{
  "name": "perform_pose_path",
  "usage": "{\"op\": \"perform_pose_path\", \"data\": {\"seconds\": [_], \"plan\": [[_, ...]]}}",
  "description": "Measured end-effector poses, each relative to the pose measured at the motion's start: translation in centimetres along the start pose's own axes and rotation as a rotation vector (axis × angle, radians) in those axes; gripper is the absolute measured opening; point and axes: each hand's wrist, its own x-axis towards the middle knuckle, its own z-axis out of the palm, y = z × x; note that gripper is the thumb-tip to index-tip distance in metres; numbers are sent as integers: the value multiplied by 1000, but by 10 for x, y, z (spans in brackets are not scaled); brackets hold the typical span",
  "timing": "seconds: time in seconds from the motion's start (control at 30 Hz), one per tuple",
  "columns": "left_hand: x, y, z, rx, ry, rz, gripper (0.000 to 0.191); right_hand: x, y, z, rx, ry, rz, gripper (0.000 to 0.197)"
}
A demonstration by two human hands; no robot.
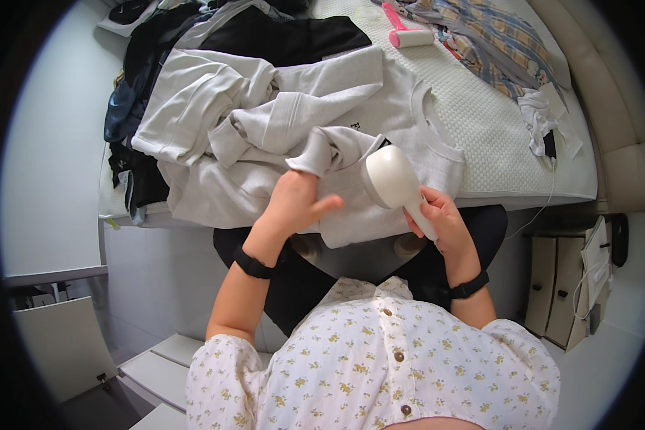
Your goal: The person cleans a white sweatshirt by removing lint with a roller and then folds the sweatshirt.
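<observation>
My right hand (445,219) grips the slim handle of a white handheld device (391,174), which looks like a fabric shaver. Its wide round head is tilted left, over the front of a light grey sweatshirt (349,199). The fingers of my left hand (296,200) are hidden in or under a folded grey cuff (312,153). Its thumb sticks out to the right, apart from the cloth. The sweatshirt lies bunched along the bed's near edge, with its neckline (435,123) to the right and small dark lettering on the chest.
Dark clothes (145,80) and a black garment (290,37) are piled on the white mattress (494,156). A pink-handled lint roller (411,37) lies near plaid fabric (494,37). A thin white cord (548,199) hangs over the right edge, above a beige box file (540,290).
</observation>
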Motion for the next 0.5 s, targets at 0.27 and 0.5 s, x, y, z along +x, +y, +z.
{"op": "perform_pose_path", "data": {"seconds": [0.27, 0.5], "plan": [[0, 19, -3, -1845, -211, 50, 141, 13, -50, 31, -47, 90, -169, 39], [-5, 25, 1, -1943, -237, 88, 139, 39, -56, 64, -355, -15, -81, 45]]}}
